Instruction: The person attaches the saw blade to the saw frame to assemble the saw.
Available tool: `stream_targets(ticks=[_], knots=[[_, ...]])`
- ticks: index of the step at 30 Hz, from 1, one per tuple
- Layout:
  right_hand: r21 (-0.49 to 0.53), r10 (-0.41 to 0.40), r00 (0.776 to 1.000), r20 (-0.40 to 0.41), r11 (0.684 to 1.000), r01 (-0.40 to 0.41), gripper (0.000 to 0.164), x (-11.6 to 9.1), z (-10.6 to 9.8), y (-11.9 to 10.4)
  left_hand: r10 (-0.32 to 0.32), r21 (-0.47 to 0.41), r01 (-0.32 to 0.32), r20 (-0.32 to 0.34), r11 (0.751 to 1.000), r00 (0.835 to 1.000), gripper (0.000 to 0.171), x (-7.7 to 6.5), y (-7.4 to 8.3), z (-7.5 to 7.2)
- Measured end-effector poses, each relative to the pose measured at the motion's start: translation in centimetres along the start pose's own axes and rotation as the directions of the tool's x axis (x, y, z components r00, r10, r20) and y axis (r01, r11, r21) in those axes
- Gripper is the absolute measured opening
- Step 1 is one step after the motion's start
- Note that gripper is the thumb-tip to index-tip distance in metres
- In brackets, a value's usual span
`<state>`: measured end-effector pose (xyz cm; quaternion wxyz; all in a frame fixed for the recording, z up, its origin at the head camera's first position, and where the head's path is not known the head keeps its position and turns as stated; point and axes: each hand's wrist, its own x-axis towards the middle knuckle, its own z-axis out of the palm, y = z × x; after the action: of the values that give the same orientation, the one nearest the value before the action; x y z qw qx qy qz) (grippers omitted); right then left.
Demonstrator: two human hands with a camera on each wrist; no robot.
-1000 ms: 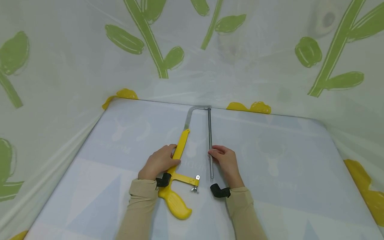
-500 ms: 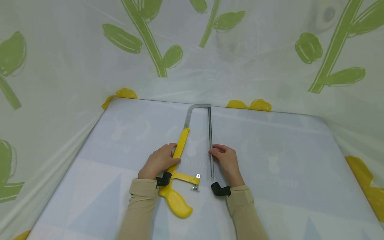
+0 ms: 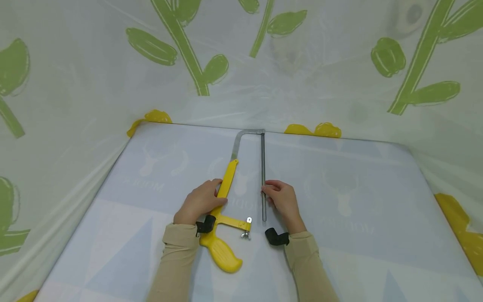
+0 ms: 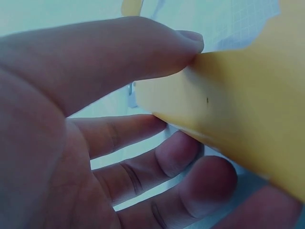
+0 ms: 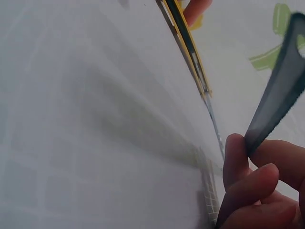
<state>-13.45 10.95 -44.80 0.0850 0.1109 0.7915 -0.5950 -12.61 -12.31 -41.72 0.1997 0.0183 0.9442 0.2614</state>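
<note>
A hacksaw frame with a yellow body (image 3: 227,181) lies along the table, its grey metal arm (image 3: 236,144) bending right at the far end. My left hand (image 3: 201,202) grips the yellow body between thumb and fingers; the left wrist view shows the thumb on top and fingertips beneath its edge. With my right hand (image 3: 282,200) I pinch a thin toothed saw blade (image 5: 276,98). The blade's far end meets the tip of the metal arm; its near end hangs free, apart from the yellow bracket (image 3: 234,223) with its pin and wing nut (image 3: 245,235).
The yellow handle (image 3: 225,256) points toward me. A pale patterned cloth covers the table (image 3: 351,239). Behind and beside it hangs a whitish curtain (image 3: 320,92) with green leaf prints. Each wrist carries a black camera mount (image 3: 276,237).
The blade's near end has swung slightly left, with the right hand still pinching it. The left hand keeps its grip on the frame. The head view has shifted a little.
</note>
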Motion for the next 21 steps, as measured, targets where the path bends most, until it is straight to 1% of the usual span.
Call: stream_targets(ticks=[6,12,18,21], knots=[[-0.047,-0.011,1.0,0.019,0.999,0.012,0.028,0.1,0.2,0.0,0.001,0.014,-0.001,-0.002,1.0,1.0,0.064,0.0,0.1,-0.2],[-0.126,-0.017,0.998,0.054,0.992,0.024,0.045,0.1,0.5,-0.5,0.004,0.015,-0.004,0.005,1.0,1.0,0.063,0.0,0.0,-0.3],[-0.173,-0.093,0.992,0.084,0.979,0.106,0.051,0.5,0.9,-1.1,0.014,0.015,-0.014,-0.009,1.0,1.0,0.062,0.2,0.0,-0.9],[-0.194,-0.124,0.987,0.099,0.971,0.142,0.051,0.6,1.3,-1.5,0.003,0.028,-0.003,-0.002,1.0,1.0,0.062,0.1,0.0,-1.5]])
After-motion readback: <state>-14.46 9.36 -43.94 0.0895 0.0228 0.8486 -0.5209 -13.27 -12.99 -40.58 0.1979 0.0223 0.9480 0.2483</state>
